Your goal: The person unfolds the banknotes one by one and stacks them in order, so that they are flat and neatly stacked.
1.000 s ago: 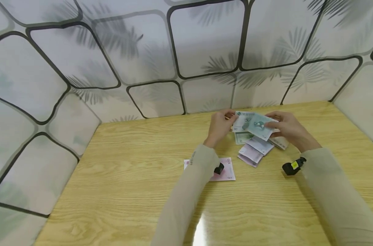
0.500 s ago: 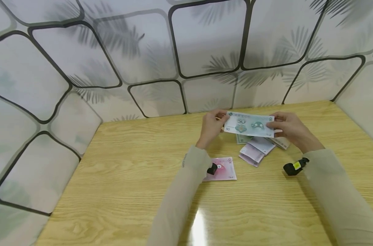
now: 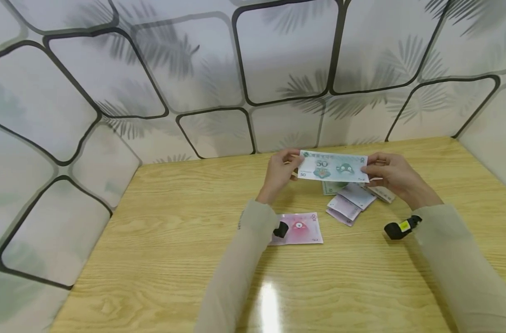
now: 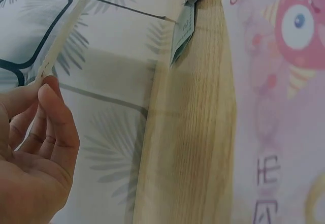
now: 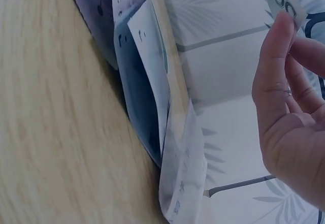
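Note:
A teal banknote (image 3: 334, 166) marked 50, with a cartoon face on it, is stretched out flat above the far part of the table. My left hand (image 3: 277, 173) pinches its left end between thumb and fingers. At the right end, my right hand (image 3: 394, 178) pinches it too. The left wrist view shows the note (image 4: 66, 31) nearly edge-on, and in the right wrist view only a corner shows. A pink 100 banknote (image 3: 302, 231) lies flat on the table, partly hidden by my left sleeve and wrist camera.
Below the held note lie folded purple banknotes (image 3: 343, 208), a green note (image 3: 331, 187) and a brownish note (image 3: 384, 193), overlapping in a loose pile. In the right wrist view, folded notes (image 5: 147, 82) stand partly raised off the wooden table (image 3: 173, 259). A patterned wall covering (image 3: 211, 134) borders the back.
The teal note was folded at an angle and is now spread straight. My left hand has moved left with its end; the right hand has stayed nearly in place.

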Tool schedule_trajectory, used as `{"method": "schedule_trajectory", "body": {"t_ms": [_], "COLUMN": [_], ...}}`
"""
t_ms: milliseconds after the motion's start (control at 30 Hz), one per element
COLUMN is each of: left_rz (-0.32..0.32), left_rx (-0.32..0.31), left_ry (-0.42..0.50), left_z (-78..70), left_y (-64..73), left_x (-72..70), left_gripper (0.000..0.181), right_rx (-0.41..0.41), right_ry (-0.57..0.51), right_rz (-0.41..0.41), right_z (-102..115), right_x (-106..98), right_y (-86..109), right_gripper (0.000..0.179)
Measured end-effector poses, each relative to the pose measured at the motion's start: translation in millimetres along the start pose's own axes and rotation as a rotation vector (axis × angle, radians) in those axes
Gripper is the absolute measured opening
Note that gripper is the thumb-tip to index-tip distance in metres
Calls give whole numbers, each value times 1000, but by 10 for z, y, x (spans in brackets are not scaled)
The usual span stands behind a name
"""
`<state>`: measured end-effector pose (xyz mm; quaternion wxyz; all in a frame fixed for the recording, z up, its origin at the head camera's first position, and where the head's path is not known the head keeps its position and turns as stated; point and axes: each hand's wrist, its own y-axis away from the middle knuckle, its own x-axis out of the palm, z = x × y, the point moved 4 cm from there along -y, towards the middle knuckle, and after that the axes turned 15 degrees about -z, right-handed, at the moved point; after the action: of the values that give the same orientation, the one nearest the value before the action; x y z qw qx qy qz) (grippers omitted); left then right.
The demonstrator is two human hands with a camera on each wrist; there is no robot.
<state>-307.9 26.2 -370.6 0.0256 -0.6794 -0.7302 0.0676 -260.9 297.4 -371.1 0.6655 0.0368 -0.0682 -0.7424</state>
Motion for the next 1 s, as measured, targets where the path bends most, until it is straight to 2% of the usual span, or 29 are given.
{"method": "schedule_trajectory", "body": {"t_ms": [200, 333, 533, 833, 1000], "left_rz": [118, 165, 183, 199, 202], "left_rx": [-36, -39, -18, 19, 24], "left_ry": [-4, -32, -70, -82, -88], "left_z": [16, 30, 16, -39, -39], "left_y": [29, 43, 68, 111, 137], "left_x": [-85, -149, -243, -360, -434], "left_gripper": [33, 37, 33, 30, 29], "right_rx": [-5, -19, -51, -75, -79], "right_ry": [-83, -132, -103, -37, -71], "right_rz": [23, 72, 110, 123, 143], "right_z": [-1, 3, 2, 15, 6], "right_x": [9, 35, 83, 155, 208], "right_y": [4, 12, 29, 69, 87], "right_gripper": [16, 22, 28, 26, 28]}}
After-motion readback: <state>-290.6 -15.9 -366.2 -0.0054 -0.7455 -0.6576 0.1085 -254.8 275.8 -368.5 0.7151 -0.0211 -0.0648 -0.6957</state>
